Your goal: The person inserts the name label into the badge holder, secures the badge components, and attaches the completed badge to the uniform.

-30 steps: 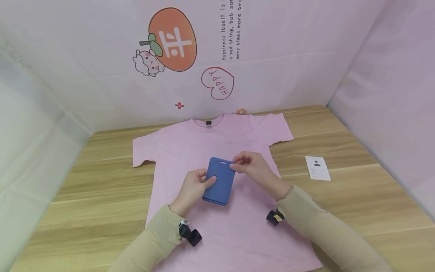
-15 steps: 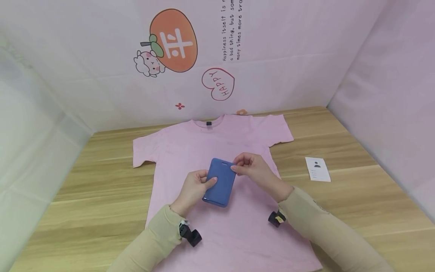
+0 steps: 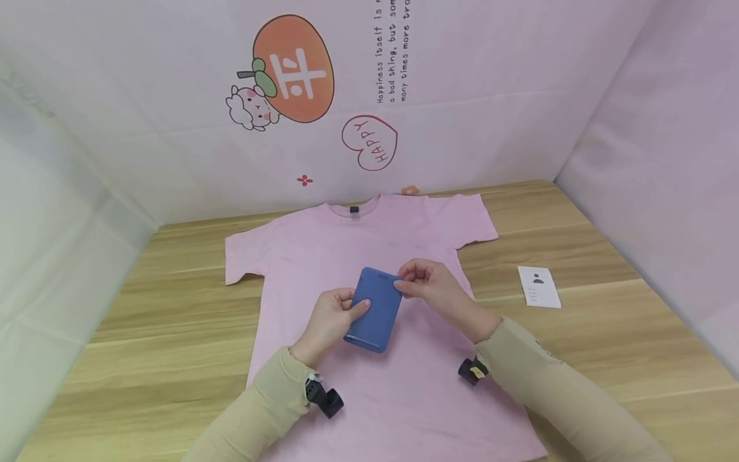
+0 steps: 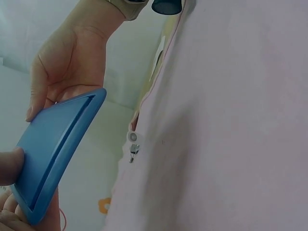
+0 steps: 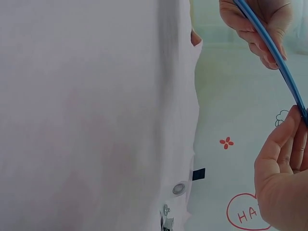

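A blue badge holder (image 3: 375, 311) is held over the pink T-shirt (image 3: 323, 256), slot end away from me. My left hand (image 3: 328, 321) grips its left side, thumb lying across the face. My right hand (image 3: 433, 289) pinches its upper right corner between thumb and fingers. The left wrist view shows the rimmed face of the badge holder (image 4: 57, 139); in the right wrist view the badge holder (image 5: 274, 50) appears edge-on. A small metal clip with a snap strap (image 4: 134, 145) shows by the shirt in the wrist views; I cannot make it out in the head view.
A white ID card (image 3: 539, 287) with a dark person icon lies on the wooden table (image 3: 600, 333), right of the shirt. Behind the table hangs a pale printed backdrop (image 3: 462, 122). Plain cloth sides stand at left and right.
The badge holder has tilted slightly and shifted a little to the right, with both hands keeping their hold. The light slot near its top now looks dark. The ID card stays put.
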Available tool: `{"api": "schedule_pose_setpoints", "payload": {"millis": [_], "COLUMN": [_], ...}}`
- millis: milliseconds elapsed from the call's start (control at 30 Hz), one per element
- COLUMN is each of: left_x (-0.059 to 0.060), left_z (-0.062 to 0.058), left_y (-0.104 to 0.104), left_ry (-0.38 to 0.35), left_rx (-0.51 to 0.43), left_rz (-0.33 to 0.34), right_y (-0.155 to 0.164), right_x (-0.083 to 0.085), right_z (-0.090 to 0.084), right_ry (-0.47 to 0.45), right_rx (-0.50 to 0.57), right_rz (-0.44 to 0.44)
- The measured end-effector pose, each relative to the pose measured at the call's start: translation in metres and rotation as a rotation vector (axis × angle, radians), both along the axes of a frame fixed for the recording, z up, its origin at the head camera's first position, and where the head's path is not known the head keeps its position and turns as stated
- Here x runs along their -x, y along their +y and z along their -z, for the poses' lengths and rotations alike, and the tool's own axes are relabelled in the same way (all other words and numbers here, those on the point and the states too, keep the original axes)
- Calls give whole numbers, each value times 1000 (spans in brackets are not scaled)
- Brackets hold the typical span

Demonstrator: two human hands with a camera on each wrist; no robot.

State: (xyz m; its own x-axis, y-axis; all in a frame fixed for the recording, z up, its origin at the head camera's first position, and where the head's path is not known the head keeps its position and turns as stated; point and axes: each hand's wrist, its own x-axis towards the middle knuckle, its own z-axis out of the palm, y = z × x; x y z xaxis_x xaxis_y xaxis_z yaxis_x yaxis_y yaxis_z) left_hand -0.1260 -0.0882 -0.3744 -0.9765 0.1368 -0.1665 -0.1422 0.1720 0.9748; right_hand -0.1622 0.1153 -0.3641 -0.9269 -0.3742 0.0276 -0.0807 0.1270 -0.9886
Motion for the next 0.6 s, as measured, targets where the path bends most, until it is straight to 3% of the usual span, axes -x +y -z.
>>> {"api": "schedule_pose_setpoints", "payload": {"millis": [600], "left_x": [-2], "left_z": [0], "left_y": [1], "left_ry": [22], "left_rx": [43], "left_rz": [-3], "right_y": [1], "right_x": [-2], "right_z": [-2], "right_ry": [11], "right_rx": [-22], "right_rz": [2]}}
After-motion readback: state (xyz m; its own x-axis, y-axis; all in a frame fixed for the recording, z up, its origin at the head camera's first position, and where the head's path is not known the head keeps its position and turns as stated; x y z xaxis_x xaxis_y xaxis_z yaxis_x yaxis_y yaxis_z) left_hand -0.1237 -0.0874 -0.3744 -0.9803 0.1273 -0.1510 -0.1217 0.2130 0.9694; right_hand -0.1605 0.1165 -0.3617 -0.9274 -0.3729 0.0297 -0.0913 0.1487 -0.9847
